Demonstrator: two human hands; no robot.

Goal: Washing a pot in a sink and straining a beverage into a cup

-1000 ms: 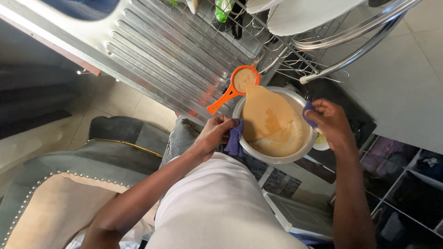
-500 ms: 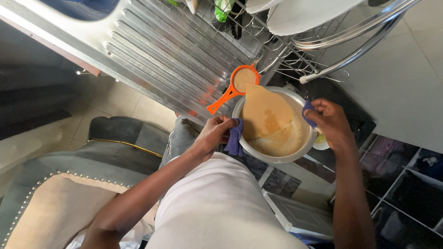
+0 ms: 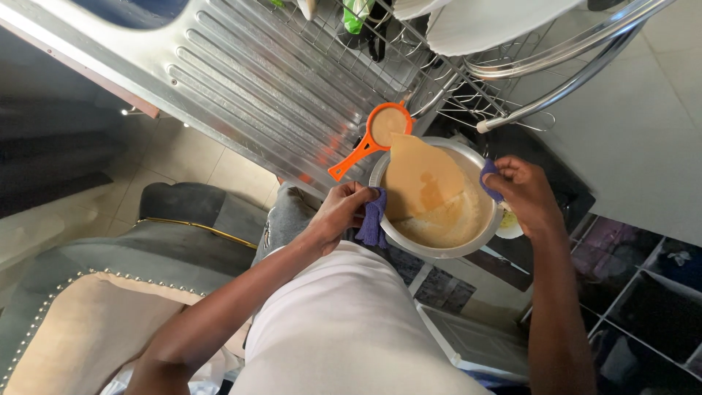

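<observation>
Beside the ribbed steel drainboard (image 3: 241,80), a tilted round metal pot (image 3: 439,241) is gripped with purple cloths by both closed hands, left hand (image 3: 344,212) and right hand (image 3: 523,190), its tan liquid (image 3: 424,183) being poured into a small orange strainer (image 3: 384,124), steadiness being needed.

Just one camera here, strapped to the person's head and looking steeply down along their own torso and arms. It sits pretty close above the metal pot (image 3: 439,219), with the ribbed steel drainboard (image 3: 256,80) tilted across the top.
</observation>
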